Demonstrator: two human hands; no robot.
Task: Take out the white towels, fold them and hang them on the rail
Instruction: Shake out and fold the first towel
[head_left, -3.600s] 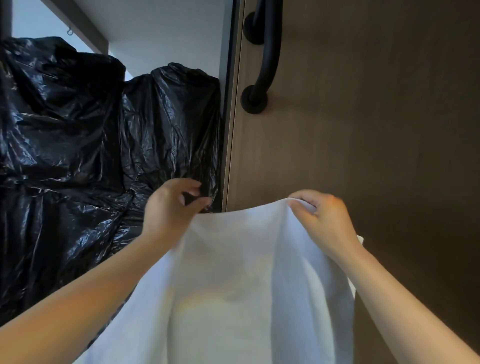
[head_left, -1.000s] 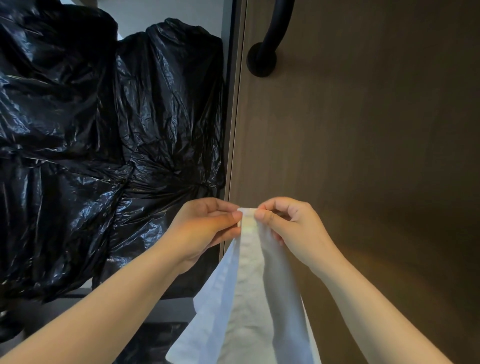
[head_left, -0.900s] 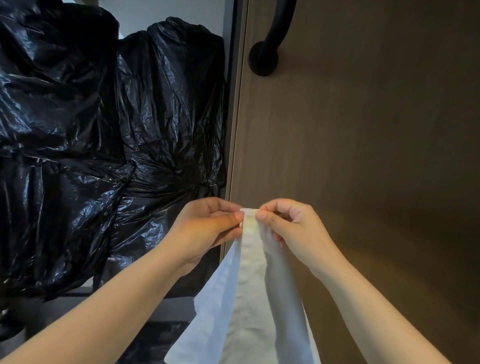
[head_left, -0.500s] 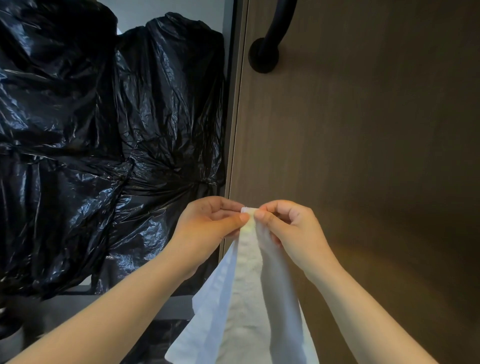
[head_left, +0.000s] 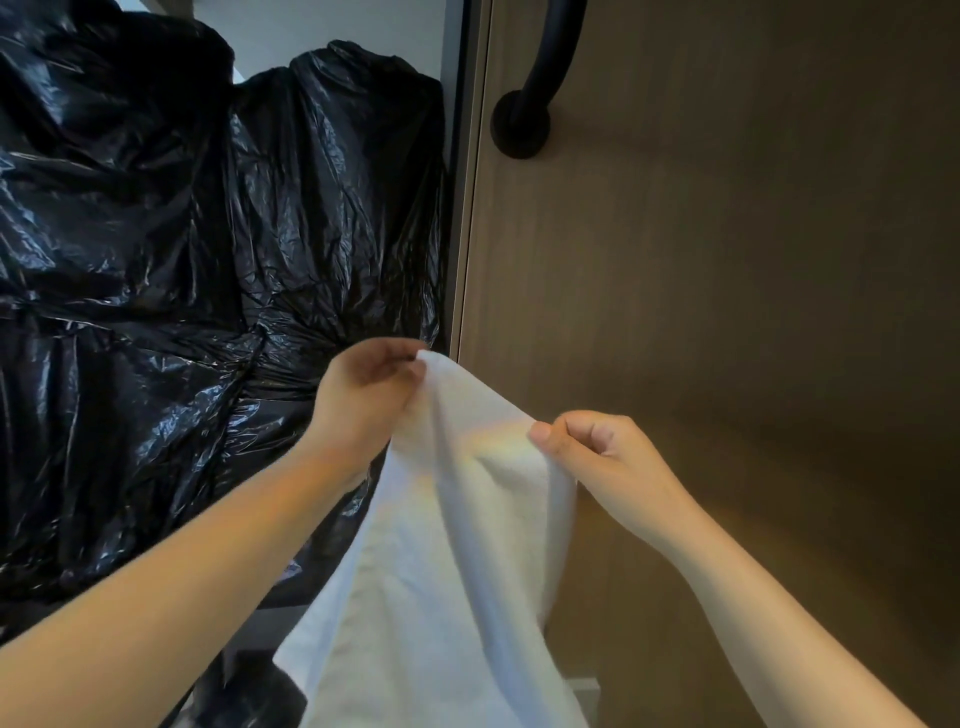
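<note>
Towel, white (head_left: 457, 545), held up in mid-air by its top edge, its lower part hanging out of view. Left hand (head_left: 363, 400) pinches the towel's upper left corner between thumb and curled fingers, at the towel's highest point. Right hand (head_left: 602, 457), lower and at the towel's right, has thumb and curled fingers closed on the same top edge, so the cloth sags in a soft ridge between the two grips.

Judged from this, the folding step is in hand: the towel is out and seems doubled lengthwise (a crease appears to run down it), but is not yet hung. The next move likely calls for matching the held edges evenly, then lifting the cloth to a rail.

Right of and behind the towel stands a wooden panel (head_left: 727, 260), with open room in front of it. Above the towel a black bar (head_left: 524, 119) is fixed to that panel; whether it is the rail cannot be told. Left of the towel, shiny black plastic bags (head_left: 182, 260) crowd close beside the left hand, leaving little room there.
</note>
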